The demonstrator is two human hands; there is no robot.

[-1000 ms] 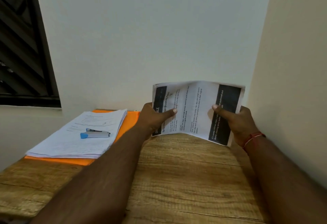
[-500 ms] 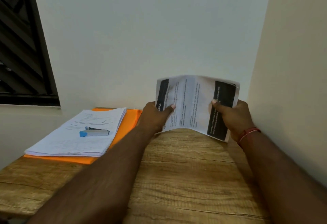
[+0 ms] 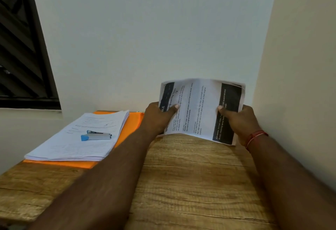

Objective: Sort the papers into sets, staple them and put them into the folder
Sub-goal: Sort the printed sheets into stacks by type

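Both hands are clamped on one set (image 3: pixel 198 109) of printed sheets. The left hand (image 3: pixel 158 118) pinches its left edge and the right hand (image 3: pixel 238 120) its right edge, with the thumbs across the front. The set stands upright at the far right of the bench (image 3: pixel 190 175), near the corner of the walls. Its lower edge is at the bench top, though I cannot tell whether it touches. It looks as if the sheets are being squared up. No staple shows in them, so I judge this set gathered but not yet stapled.

At the far left a thick stack (image 3: pixel 78 138) of papers lies on the orange folder (image 3: pixel 133 120), with the stapler (image 3: pixel 96 136) resting on top of it. Most of the sorting seems still to do. Whether the folder holds any finished sets cannot be seen.
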